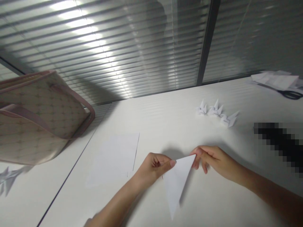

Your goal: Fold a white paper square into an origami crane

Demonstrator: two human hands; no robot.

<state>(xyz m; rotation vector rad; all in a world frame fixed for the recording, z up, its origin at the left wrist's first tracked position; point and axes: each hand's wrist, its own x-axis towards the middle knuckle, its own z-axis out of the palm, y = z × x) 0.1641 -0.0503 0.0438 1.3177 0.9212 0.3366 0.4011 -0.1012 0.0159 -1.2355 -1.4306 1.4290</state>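
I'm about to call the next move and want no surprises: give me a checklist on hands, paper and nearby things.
1. Left hand holding the folded white paper triangle: ok, thumb on its upper-left part.
2. Right hand at the triangle's upper-right corner: ok, touching; whether it pinches, cannot tell.
3. Paper layers aligned: cannot tell, fingers hide part of the edges.
4. Three small white folded-paper cranes apart from both hands: ok, beyond the right hand.
5. Black-handled scissors away from the hands: ok, far right beside white papers.

The head camera looks forward and down at a table [153,121], near the left hand [155,164] at six o'clock, right hand [211,156] at four, facing blinds [132,44], apparently behind glass, at twelve.
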